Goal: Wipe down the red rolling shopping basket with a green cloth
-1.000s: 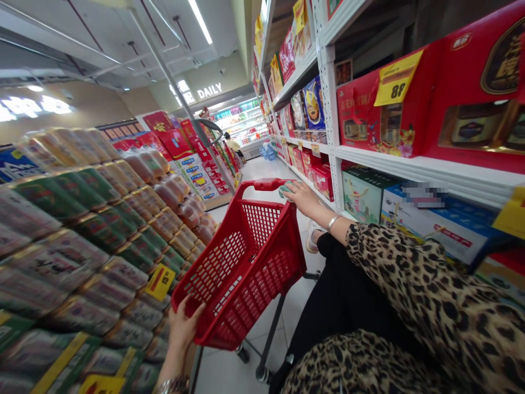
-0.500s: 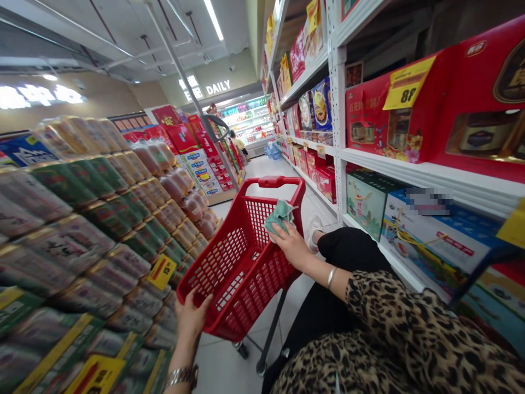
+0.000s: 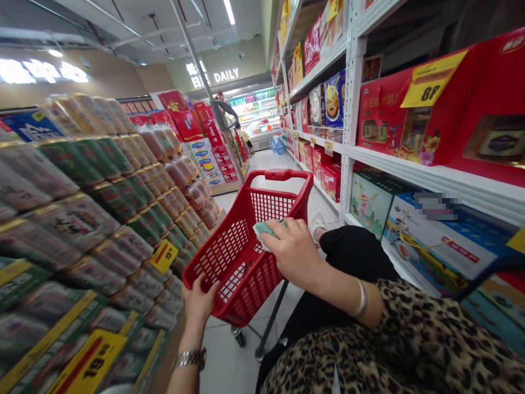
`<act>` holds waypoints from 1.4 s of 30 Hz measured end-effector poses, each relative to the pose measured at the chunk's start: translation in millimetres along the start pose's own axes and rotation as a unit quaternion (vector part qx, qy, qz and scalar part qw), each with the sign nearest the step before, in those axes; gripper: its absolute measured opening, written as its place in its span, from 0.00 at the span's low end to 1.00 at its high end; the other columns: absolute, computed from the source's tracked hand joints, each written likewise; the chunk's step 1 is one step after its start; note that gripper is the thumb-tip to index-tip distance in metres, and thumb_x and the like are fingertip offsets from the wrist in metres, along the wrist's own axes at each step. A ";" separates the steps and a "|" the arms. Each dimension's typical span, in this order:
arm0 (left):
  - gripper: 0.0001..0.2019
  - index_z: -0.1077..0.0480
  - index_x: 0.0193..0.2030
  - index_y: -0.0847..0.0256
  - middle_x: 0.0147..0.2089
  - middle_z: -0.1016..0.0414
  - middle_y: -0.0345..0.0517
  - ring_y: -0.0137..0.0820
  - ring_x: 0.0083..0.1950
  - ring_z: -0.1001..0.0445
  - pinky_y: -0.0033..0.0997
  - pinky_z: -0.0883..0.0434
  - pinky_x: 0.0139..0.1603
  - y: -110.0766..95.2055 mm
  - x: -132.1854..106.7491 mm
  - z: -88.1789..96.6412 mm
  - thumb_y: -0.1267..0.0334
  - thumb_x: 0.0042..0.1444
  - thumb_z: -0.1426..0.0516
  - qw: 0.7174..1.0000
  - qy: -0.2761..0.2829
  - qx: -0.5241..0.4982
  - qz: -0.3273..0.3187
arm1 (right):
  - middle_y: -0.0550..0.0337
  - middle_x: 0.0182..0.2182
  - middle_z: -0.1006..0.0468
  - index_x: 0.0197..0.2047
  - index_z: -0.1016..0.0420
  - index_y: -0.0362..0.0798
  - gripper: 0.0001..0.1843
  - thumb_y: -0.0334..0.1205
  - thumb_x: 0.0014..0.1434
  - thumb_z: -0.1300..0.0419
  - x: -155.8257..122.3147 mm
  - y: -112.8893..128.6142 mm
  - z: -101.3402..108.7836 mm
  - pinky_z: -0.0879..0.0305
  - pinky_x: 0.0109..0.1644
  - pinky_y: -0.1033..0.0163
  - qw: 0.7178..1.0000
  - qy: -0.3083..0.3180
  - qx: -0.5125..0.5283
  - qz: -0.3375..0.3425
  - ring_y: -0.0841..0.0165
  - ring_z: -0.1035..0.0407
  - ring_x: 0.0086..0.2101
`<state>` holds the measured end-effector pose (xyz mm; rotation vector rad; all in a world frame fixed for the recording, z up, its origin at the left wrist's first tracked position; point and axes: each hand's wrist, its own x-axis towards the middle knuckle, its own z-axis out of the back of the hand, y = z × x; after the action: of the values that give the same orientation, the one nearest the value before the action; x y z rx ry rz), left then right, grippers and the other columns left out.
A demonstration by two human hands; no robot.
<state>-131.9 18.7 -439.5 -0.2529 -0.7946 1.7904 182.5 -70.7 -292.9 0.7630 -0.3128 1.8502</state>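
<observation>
A red plastic shopping cart (image 3: 246, 268) with a lattice basket stands tilted in view before me. My left hand (image 3: 199, 300) grips its near left corner, the fingers hooked over the rim. In my right hand (image 3: 297, 249) is a bunched green cloth (image 3: 268, 230), held above the basket's right side. The fingers curl round the cloth and hide part of it. The cart's handle (image 3: 283, 175) is at the far end, and nothing large lies on the basket floor.
Stacked shrink-wrapped cans (image 3: 94, 213) line the left side, with yellow price tags. On the right, white shelves (image 3: 353, 109) carry red gift boxes (image 3: 414, 109) and other cartons. A person (image 3: 245, 134) is far down the aisle, near refrigerated shelves (image 3: 258, 112).
My right hand has drawn back toward me with the cloth, lifting off the basket's right rim and bunching the cloth. My left hand keeps hold of the corner. The view has shifted slightly.
</observation>
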 end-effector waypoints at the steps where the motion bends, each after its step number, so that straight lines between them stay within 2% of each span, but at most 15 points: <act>1: 0.30 0.29 0.58 0.61 0.62 0.41 0.57 0.49 0.66 0.33 0.46 0.36 0.70 -0.9 -0.3 0.3 0.49 0.49 0.39 1.000 0.001 0.001 0.003 | 0.51 0.55 0.25 0.50 0.20 0.52 0.18 0.35 0.71 0.51 8.6 -6.8 -1.1 0.41 0.51 0.48 1.000 0.022 -0.011 0.002 0.57 0.36 0.45; 4: 0.30 0.29 0.58 0.61 0.63 0.42 0.58 0.50 0.66 0.33 0.48 0.35 0.69 -3.7 -2.3 1.2 0.49 0.50 0.39 1.000 0.002 0.002 0.014 | 0.51 0.50 0.22 0.46 0.19 0.51 0.16 0.32 0.68 0.48 27.3 -29.0 -27.2 0.39 0.52 0.50 0.994 0.108 -0.028 0.011 0.59 0.33 0.45; 7: 0.31 0.29 0.58 0.63 0.64 0.43 0.61 0.51 0.65 0.32 0.48 0.35 0.69 -8.1 -6.2 2.2 0.49 0.50 0.39 1.000 0.003 -0.003 0.021 | 0.53 0.58 0.25 0.50 0.20 0.52 0.17 0.29 0.64 0.44 26.2 -42.8 -67.1 0.41 0.60 0.44 0.987 0.160 -0.017 0.021 0.55 0.34 0.54; 9: 0.30 0.29 0.58 0.64 0.65 0.44 0.62 0.51 0.65 0.32 0.46 0.36 0.70 -12.6 -9.3 3.5 0.50 0.50 0.39 1.000 0.006 -0.004 0.022 | 0.53 0.66 0.32 0.56 0.22 0.51 0.23 0.29 0.58 0.40 15.6 -46.5 -89.7 0.51 0.68 0.35 0.989 0.142 -0.013 0.030 0.47 0.42 0.63; 11: 0.30 0.29 0.58 0.64 0.66 0.45 0.62 0.50 0.66 0.32 0.44 0.38 0.71 -18.2 -12.3 5.3 0.50 0.50 0.39 1.000 0.013 -0.001 0.022 | 0.51 0.70 0.38 0.63 0.27 0.51 0.30 0.29 0.56 0.38 3.3 -49.3 -105.3 0.61 0.70 0.30 0.993 0.112 -0.016 0.038 0.44 0.52 0.68; 13: 0.30 0.30 0.59 0.65 0.66 0.45 0.62 0.49 0.67 0.33 0.43 0.40 0.72 -24.0 -14.8 6.9 0.50 0.51 0.39 0.999 0.021 0.003 0.030 | 0.52 0.71 0.41 0.67 0.32 0.54 0.33 0.27 0.60 0.42 -5.5 -54.5 -114.5 0.60 0.71 0.29 0.994 0.089 -0.027 0.049 0.46 0.54 0.70; 16: 0.30 0.30 0.59 0.66 0.67 0.45 0.64 0.48 0.67 0.33 0.41 0.42 0.73 -31.4 -17.9 7.7 0.51 0.52 0.39 0.999 0.026 0.005 0.038 | 0.56 0.71 0.40 0.69 0.35 0.59 0.32 0.24 0.66 0.50 -8.1 -68.9 -121.6 0.53 0.70 0.31 0.994 0.066 -0.051 0.075 0.52 0.51 0.70; 22: 0.28 0.30 0.58 0.66 0.70 0.48 0.68 0.50 0.69 0.36 0.45 0.44 0.73 -39.5 -23.7 0.4 0.52 0.54 0.39 0.999 0.017 -0.004 0.031 | 0.53 0.67 0.32 0.66 0.30 0.56 0.25 0.28 0.69 0.48 0.0 -95.0 -130.7 0.40 0.67 0.39 0.994 0.014 -0.085 0.073 0.54 0.41 0.66; 25: 0.26 0.30 0.57 0.67 0.70 0.49 0.68 0.50 0.70 0.37 0.45 0.44 0.73 -42.3 -27.0 -5.6 0.52 0.55 0.40 0.999 0.012 -0.001 0.040 | 0.52 0.65 0.29 0.63 0.27 0.54 0.22 0.30 0.70 0.47 -6.0 -89.9 -138.8 0.34 0.63 0.43 0.993 -0.021 -0.094 0.068 0.54 0.36 0.63; 28: 0.23 0.28 0.55 0.64 0.69 0.46 0.64 0.48 0.69 0.36 0.44 0.42 0.72 -44.0 -30.7 -10.6 0.54 0.56 0.41 0.999 -0.004 -0.008 0.040 | 0.52 0.64 0.29 0.62 0.26 0.52 0.21 0.31 0.70 0.47 -22.4 -69.9 -149.1 0.33 0.62 0.43 0.991 -0.056 -0.095 0.077 0.53 0.35 0.62; 35: 0.19 0.27 0.53 0.63 0.68 0.43 0.62 0.46 0.67 0.34 0.45 0.40 0.71 -46.9 -35.7 -11.6 0.55 0.58 0.42 0.999 -0.031 -0.010 0.043 | 0.53 0.67 0.33 0.66 0.30 0.54 0.23 0.33 0.70 0.47 -61.9 -14.7 -163.9 0.34 0.64 0.44 0.991 -0.075 -0.063 0.093 0.54 0.37 0.64; 38: 0.20 0.27 0.53 0.64 0.68 0.43 0.63 0.47 0.68 0.34 0.45 0.41 0.72 -47.8 -36.4 -10.9 0.55 0.58 0.42 0.999 -0.024 -0.010 0.046 | 0.55 0.67 0.32 0.64 0.29 0.55 0.22 0.33 0.70 0.45 -60.6 -11.5 -162.4 0.39 0.67 0.42 0.990 -0.073 -0.052 0.107 0.55 0.38 0.64; 42: 0.20 0.26 0.53 0.64 0.67 0.43 0.63 0.47 0.68 0.34 0.46 0.41 0.72 -47.9 -36.1 -12.8 0.55 0.57 0.42 0.999 -0.024 -0.013 0.046 | 0.61 0.65 0.29 0.63 0.28 0.62 0.21 0.35 0.69 0.44 -45.8 -26.2 -146.1 0.57 0.70 0.28 0.994 -0.036 -0.037 0.095 0.51 0.45 0.68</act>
<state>-75.3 -0.9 -426.7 -0.2665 -0.8525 1.8794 164.9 -14.7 -436.8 0.7708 -0.5125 1.9797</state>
